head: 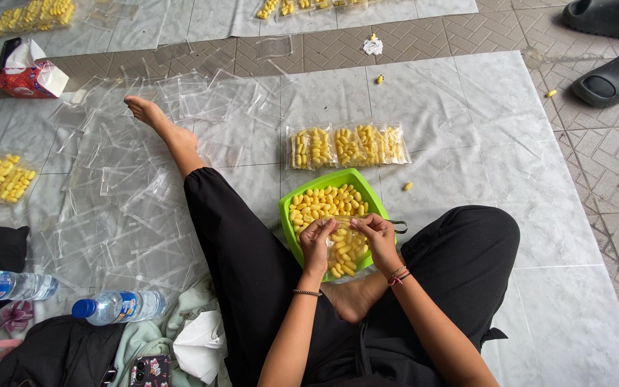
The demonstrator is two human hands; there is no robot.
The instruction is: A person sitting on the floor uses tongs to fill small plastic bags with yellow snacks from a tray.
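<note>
1. Person sits on the floor sheet, one leg stretched out, green tub of yellow cocoons in front of the lap.
2. Left hand and right hand both pinch the top edge of a small clear bag, thumbs and fingers pressed on the mouth; the bag hangs over the tub's near half, part-filled with cocoons.
3. Whether the mouth is sealed or only held together is hard to tell from here; probably mid-close.
4. To do it well: keep the bag over the tub so strays fall back in, hold the rim flat and even between both pinches, keep cocoons below the seal line.
5. Filled bags lie in a row just past the tub's far rim; open sheet to the right of them, with one loose cocoon there.
6. Left side is crowded: empty bags spread beside the leg, bottles and a phone near the left knee.
7. Sheet edge and tiles lie far right, sandals beyond.
</note>
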